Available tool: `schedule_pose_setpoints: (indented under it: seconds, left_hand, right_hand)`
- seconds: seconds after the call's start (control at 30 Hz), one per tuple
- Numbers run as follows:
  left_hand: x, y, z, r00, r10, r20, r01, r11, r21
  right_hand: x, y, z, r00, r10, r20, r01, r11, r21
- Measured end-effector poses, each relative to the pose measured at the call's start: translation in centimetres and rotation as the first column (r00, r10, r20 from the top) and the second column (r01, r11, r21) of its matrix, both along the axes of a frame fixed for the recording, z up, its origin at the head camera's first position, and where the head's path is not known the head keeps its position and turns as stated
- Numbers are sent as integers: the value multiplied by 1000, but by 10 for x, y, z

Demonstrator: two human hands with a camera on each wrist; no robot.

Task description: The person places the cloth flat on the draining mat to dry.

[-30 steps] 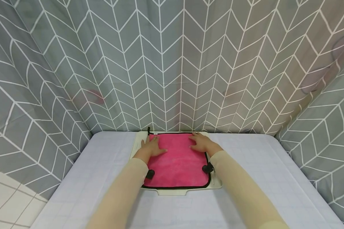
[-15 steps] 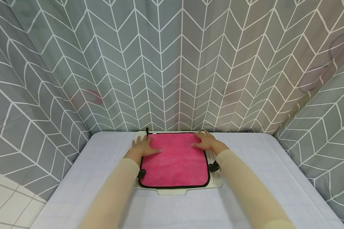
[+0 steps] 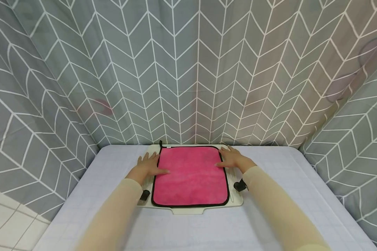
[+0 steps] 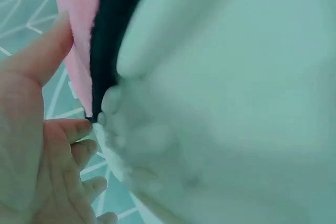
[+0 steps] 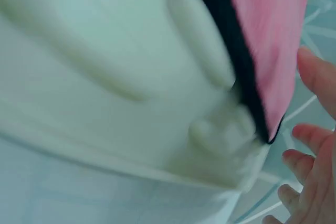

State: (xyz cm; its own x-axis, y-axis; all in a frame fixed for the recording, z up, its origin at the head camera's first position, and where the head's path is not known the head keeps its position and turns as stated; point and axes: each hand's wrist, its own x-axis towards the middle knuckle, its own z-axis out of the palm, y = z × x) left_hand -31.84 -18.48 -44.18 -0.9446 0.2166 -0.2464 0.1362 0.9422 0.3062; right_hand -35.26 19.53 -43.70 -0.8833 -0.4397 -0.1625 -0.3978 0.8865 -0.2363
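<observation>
A pink cloth point(image 3: 190, 177) with black edging lies flat on a cream-white plastic board point(image 3: 188, 211). A small black loop point(image 3: 161, 143) sticks up at its far left corner. My left hand point(image 3: 147, 166) is spread at the cloth's left edge, its thumb over the pink surface. At the opposite edge my right hand point(image 3: 234, 158) is spread too, thumb reaching over the cloth. In the left wrist view the fingers point(image 4: 81, 153) are nearly straight beside the black edging. The right wrist view has the fingers point(image 5: 299, 163) apart and extended, holding nothing.
The board rests on a table with a white cover point(image 3: 188, 232). Grey curtains point(image 3: 188, 69) with white chevron lines stand behind and at both sides. White floor tiles point(image 3: 6, 219) show at the lower left. Black wrist cameras point(image 3: 144, 195) sit under the sleeves.
Both hands have slid outward, the left to the left and the right to the right, from over the cloth to its side edges. The cloth's left edge, partly covered before, now shows flat.
</observation>
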Motion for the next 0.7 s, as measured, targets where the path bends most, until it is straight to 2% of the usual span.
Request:
schedule_pose_setpoints:
  seconds: [0.1,0.23,0.4,0.53,0.7]
  left_hand:
    - [10,-3,-2,998,-46,-48,44,998,-38]
    - [23,-3,-2,992,-110,-58,106,992,-71]
    - [34,-3,3,995,-96,-24,92,988,-122]
    - [36,-10,3,996,-86,21,88,987,-135]
    - [43,-24,0,994,-111,9,111,987,-113]
  right_hand:
    - [10,0,4,998,52,-41,-52,999,5]
    - [26,1,1,994,104,-23,-104,995,11]
    - [33,7,-5,996,86,0,-86,995,51]
    - [34,15,-6,996,77,35,-78,996,48]
    - [48,30,3,996,89,-27,-87,995,48]
